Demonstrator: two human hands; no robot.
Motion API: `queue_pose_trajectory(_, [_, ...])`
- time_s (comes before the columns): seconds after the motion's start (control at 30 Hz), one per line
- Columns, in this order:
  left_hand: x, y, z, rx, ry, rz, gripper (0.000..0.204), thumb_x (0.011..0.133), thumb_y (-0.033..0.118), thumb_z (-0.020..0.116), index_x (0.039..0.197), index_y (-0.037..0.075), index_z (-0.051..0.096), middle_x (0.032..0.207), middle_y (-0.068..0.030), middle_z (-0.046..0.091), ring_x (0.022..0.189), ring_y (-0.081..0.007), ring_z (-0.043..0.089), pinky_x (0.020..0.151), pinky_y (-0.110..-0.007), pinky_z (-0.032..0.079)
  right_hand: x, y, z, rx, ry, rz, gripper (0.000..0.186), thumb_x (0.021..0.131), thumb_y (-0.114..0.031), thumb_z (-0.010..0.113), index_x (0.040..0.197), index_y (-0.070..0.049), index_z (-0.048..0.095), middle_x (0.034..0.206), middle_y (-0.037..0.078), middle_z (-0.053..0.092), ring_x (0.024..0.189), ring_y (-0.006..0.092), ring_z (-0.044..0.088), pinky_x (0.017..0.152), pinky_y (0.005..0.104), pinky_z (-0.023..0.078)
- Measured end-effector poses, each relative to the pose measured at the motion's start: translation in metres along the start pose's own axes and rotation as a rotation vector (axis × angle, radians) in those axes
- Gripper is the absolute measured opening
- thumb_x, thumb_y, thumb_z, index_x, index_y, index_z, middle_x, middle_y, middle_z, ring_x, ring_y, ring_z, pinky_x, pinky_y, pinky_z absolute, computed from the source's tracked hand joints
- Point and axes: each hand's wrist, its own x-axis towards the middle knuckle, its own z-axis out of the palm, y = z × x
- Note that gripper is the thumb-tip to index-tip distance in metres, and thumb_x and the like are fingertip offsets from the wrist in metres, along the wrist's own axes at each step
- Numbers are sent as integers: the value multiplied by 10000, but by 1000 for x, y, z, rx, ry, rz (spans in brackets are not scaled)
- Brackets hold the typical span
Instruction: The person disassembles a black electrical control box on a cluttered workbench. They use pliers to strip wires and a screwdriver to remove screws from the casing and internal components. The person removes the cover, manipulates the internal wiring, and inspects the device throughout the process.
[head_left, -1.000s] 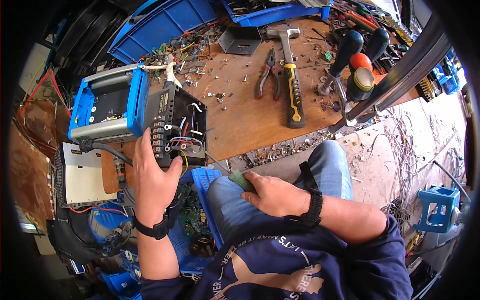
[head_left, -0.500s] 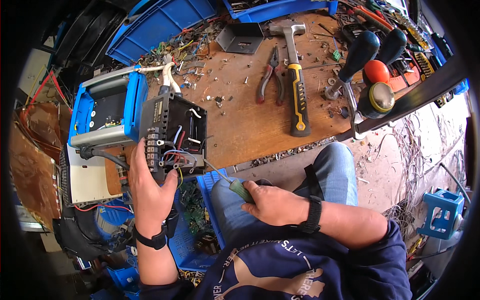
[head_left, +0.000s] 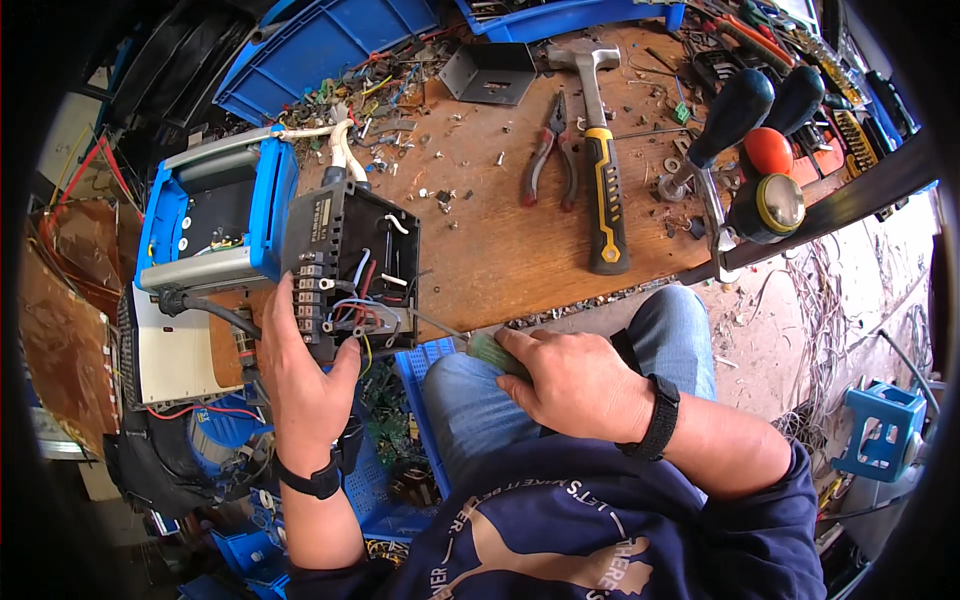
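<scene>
My left hand (head_left: 312, 385) grips the near end of a black electrical box (head_left: 312, 228), fingers along its left side and thumb by the near edge. A terminal strip (head_left: 311, 297) with metal screws runs along the box. Loose wires (head_left: 360, 308) in blue, red and white stick out of its open side. In my right hand (head_left: 575, 383) is a screwdriver (head_left: 491, 350), closed round its green handle. Its shaft points left, to the near right corner of the box; I cannot make out the tip.
A blue-framed device (head_left: 212, 210) stands left of the box. Pliers (head_left: 550, 158) and a hammer (head_left: 606, 190) lie on the littered wooden bench (head_left: 470, 270). Big-handled tools (head_left: 735, 110) hang at the right edge. Below the bench is a blue crate (head_left: 425, 365) with circuit boards.
My right hand has risen and shifted slightly right, and the screwdriver lies at a flatter angle, its shaft still by the box's corner. My left hand keeps its grip.
</scene>
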Motion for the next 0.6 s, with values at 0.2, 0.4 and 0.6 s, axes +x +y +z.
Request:
queue_pose_trajectory(0.2, [0,-1,2,-17,22,25,785,739,75,707,1425,-33,341,1329,-274,478,1225,-433,472,1051,-468,360,1,-3,-3,-81,78,-26,462,893,-293,613,1250,-5,557,901,222,668,835,395,659,746,467,532])
queue_pose_trajectory(0.4, [0,-2,3,-34,24,24,777,741,74,699,1423,-34,343,1325,-272,478,1222,-433,472,1053,-463,361,7,-5,1,-216,111,-86,320,915,-242,561,1110,11,582,830,194,674,772,348,687,678,428,555])
queue_pose_trajectory(0.6, [0,-1,4,-34,28,3,778,738,73,697,1424,-31,345,1330,-268,476,1220,-432,473,1055,-462,358,5,-4,-5,-239,106,-53,452,873,-274,631,1220,7,562,871,208,670,772,356,680,663,438,551])
